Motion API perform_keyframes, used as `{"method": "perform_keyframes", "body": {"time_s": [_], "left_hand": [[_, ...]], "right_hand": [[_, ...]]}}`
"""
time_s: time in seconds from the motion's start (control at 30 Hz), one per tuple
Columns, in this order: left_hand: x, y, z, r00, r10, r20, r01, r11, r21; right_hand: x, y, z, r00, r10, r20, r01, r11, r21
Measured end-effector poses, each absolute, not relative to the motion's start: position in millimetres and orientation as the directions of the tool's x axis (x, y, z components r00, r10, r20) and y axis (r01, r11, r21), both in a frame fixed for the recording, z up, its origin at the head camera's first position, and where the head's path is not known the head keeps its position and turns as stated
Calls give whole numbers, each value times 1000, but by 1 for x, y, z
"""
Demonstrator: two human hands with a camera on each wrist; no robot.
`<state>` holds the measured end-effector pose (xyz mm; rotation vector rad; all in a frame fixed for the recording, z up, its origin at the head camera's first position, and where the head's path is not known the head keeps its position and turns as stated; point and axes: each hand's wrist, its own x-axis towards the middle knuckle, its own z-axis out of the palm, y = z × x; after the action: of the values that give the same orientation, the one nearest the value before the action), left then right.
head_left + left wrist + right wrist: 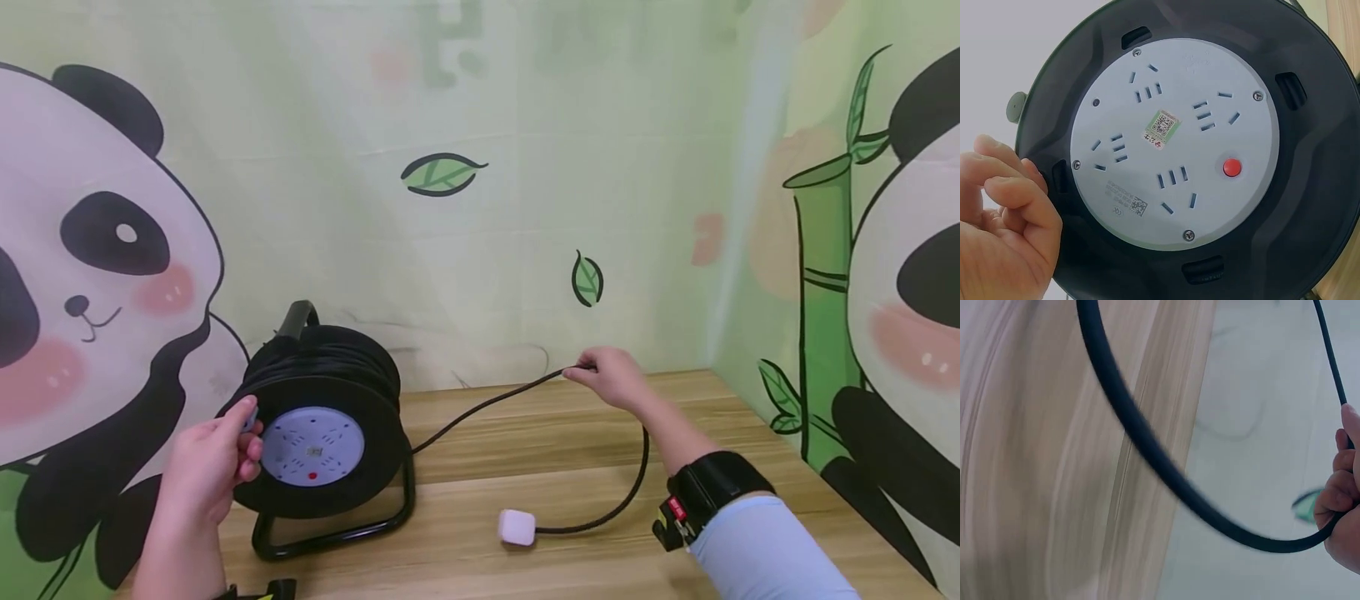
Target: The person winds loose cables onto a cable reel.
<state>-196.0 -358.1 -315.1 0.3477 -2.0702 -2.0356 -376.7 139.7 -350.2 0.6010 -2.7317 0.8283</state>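
Observation:
A black cable reel [375, 446] stands on its tube frame at left in the head view, cable wound round its drum. Its pale round socket panel [1172, 144] has several outlets and a red button [1232, 167]. At the reel's left rim, my left hand [206, 467] has its fingers curled and pinches a small grey knob [250, 418], mostly hidden by the fingers. My right hand [611, 382] pinches the black cable [480, 407] above the wooden table, to the right of the reel. Beyond that hand the cable loops down to a white plug block [517, 527] lying on the table.
The wooden tabletop [450, 500] ends at a backdrop [510, 275] printed with pandas, leaves and bamboo. A carrying handle [300, 315] rises above the reel. A round grey-green piece [1016, 107] sticks out past the reel's rim in the left wrist view.

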Motion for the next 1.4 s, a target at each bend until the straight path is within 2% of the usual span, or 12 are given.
{"method": "perform_keyframes", "body": {"time_s": [0.17,0.3,0.63,0.93,1.17,1.4], "left_hand": [[-196,-360,-315,-951,-309,-14,-14,-1,1000],[-196,-361,-316,-950,-312,-26,-28,1,1000],[-196,-358,-315,-948,-318,-8,-13,15,1000],[-198,-348,-317,-935,-338,103,102,21,995],[-202,-331,-318,-888,-426,172,98,190,977],[-203,-317,-320,-859,-417,297,133,379,916]], "right_hand": [[-381,176,-353,-919,-221,326,-368,776,-512],[-382,190,-354,-928,-190,320,-338,789,-513],[-380,189,-352,-930,-183,320,-330,798,-503],[-379,182,-357,-931,-197,308,-339,783,-522],[-375,170,-358,-920,-231,317,-372,772,-516],[-371,155,-358,-922,-249,297,-376,759,-531]]}}
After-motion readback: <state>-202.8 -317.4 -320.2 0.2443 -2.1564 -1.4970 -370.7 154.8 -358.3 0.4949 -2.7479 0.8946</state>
